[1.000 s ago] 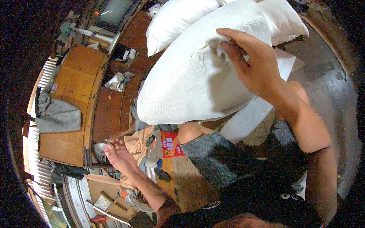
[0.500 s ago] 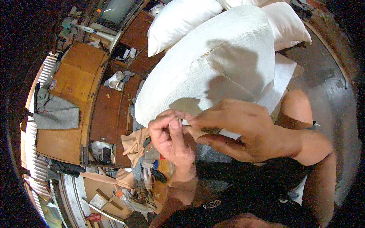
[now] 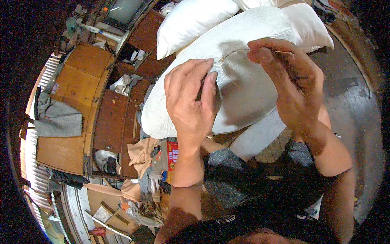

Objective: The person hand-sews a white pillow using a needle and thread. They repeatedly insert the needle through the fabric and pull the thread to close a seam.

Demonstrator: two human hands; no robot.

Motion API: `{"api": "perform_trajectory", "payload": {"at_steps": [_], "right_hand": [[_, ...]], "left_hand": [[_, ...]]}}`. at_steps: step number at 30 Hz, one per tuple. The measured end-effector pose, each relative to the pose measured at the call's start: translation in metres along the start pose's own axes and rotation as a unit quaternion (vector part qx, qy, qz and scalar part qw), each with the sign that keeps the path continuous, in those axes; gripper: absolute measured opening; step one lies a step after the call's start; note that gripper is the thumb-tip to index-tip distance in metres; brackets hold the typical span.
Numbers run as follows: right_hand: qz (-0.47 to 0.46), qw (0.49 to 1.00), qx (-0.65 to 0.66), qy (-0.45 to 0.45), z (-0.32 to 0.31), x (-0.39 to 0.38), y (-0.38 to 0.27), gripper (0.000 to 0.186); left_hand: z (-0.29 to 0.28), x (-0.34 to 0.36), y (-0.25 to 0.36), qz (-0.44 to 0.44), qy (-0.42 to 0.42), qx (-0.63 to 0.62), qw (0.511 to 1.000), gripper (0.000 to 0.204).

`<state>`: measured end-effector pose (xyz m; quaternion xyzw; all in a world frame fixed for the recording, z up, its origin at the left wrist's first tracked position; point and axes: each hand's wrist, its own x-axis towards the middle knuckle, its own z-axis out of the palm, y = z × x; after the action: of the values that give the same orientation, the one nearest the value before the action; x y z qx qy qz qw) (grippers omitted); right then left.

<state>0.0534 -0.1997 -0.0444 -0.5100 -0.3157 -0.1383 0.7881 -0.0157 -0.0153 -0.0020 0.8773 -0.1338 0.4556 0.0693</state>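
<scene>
White pillow (image 3: pixel 243 85): both hands, earlier pinched together low, now apart, left hand (image 3: pixel 191 101) and right hand (image 3: pixel 286 81) gripping its seam.

1. Grey concrete floor (image 3: pixel 349 105), bare at right.
2. Brown wooden cabinet (image 3: pixel 75 118) at left; folded grey cloth (image 3: pixel 61 120) lies on its top.
3. Tan fabric scraps (image 3: pixel 140 152) and a red printed packet (image 3: pixel 172 154) litter the floor beside it.

Pillow (image 3: pixel 243 81) on person's lap, centre. Left hand (image 3: pixel 191 101) on pillow's left part, right hand (image 3: pixel 290 83) on its right, seam (image 3: pixel 235 52) between them. Second pillow (image 3: pixel 191 22) behind. Wooden cabinet (image 3: pixel 77 101) left, grey cloth (image 3: pixel 61 120) on it. Red packet (image 3: pixel 172 155) below pillow, beside left wrist.
</scene>
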Motion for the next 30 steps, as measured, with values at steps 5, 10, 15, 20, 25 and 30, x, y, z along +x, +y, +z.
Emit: {"api": "perform_trajectory", "payload": {"at_steps": [5,10,15,20,25,30], "right_hand": [[0.006,0.999,0.036,0.004,0.004,0.001,0.023,0.021],[-0.013,1.0,0.011,-0.011,0.005,0.003,0.022,0.021],[-0.015,1.0,0.013,-0.001,0.008,0.003,0.021,0.021],[-0.008,1.0,0.007,0.001,0.01,0.004,0.019,0.021],[-0.017,1.0,0.004,-0.005,0.01,0.0,0.022,0.02],[-0.093,0.995,-0.021,-0.014,0.008,0.004,0.031,0.02]], "left_hand": [[0.006,-0.003,0.003,0.016,0.002,0.046,0.999,0.019],[0.007,-0.005,-0.004,0.02,0.015,0.042,0.999,0.018],[0.009,0.001,0.002,0.009,0.029,0.033,0.999,0.02],[0.01,0.003,0.003,0.018,0.008,0.054,0.998,0.022],[0.009,-0.001,-0.002,0.014,0.011,0.004,1.0,0.022],[0.004,-0.002,-0.004,0.024,-0.003,-0.01,1.0,0.02]]}}
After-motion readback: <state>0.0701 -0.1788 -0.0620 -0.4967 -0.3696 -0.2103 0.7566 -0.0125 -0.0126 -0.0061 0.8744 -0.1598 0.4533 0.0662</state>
